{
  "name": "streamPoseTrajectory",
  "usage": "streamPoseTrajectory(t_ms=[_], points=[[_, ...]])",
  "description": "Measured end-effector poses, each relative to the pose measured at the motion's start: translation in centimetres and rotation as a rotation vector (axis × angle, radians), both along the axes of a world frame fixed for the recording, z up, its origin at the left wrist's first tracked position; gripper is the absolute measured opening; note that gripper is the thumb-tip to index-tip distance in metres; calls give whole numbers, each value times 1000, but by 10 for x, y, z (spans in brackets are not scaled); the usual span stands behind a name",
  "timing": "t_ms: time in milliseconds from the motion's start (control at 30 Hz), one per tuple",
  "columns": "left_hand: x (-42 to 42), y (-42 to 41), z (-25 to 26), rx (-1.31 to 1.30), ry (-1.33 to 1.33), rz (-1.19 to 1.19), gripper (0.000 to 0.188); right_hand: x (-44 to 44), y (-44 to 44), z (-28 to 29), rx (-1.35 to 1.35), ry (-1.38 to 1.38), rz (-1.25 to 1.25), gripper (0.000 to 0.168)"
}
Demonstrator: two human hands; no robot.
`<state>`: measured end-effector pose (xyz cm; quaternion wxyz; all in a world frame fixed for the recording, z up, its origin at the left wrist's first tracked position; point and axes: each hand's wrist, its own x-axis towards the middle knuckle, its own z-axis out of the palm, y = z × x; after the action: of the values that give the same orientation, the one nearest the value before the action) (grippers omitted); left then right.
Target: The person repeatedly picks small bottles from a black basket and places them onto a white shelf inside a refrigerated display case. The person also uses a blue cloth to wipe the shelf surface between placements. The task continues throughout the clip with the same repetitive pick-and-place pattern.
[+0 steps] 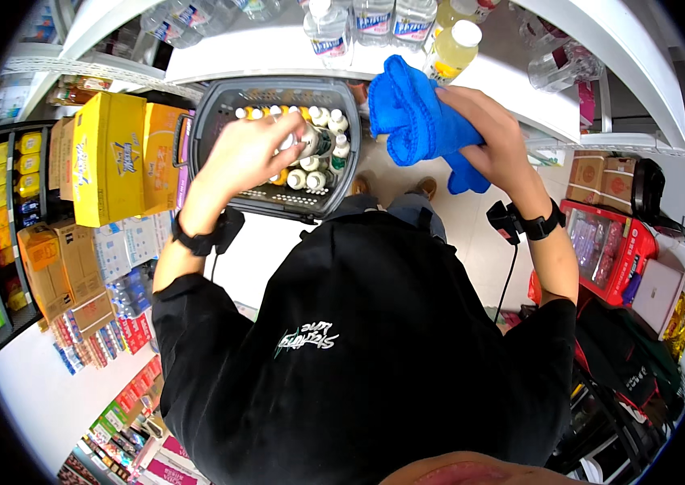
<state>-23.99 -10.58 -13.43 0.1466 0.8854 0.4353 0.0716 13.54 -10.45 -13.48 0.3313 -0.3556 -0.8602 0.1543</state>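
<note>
My left hand (257, 148) is over a dark grey plastic basket (221, 100), its thumb and fingers closed around the cap end of a small bottle (319, 143). The lower part of that bottle overlaps the others, so I cannot tell whether it is lifted clear of them. White-capped bottles (297, 179), several of them, stand packed in the basket. My right hand (491, 136) grips a bunched blue cloth (418, 115) with a stitched edge. The cloth is held up in front of the white shelf (245, 51), close to a bottle of pale yellow drink (454, 51).
Clear bottles (372, 24) with labels line the shelf ahead; some lie on their sides. A yellow carton (109, 157) and an orange carton (159, 157) stand left of the basket. On the right are a red display box (606, 251) and brown cartons (600, 176). Cords hang from both wristbands.
</note>
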Motion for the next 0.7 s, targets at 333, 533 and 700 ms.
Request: streamPoseTrajectory(t_ms=[333, 533, 700], points=[[115, 23, 215, 519, -432, -14, 16, -4, 30, 86, 81, 787, 103, 68], [172, 52, 231, 532, -765, -218, 50, -2, 33, 160, 635, 662, 25, 89], [225, 60, 284, 473, -734, -187, 14, 42, 37, 130, 805, 425, -196, 69]])
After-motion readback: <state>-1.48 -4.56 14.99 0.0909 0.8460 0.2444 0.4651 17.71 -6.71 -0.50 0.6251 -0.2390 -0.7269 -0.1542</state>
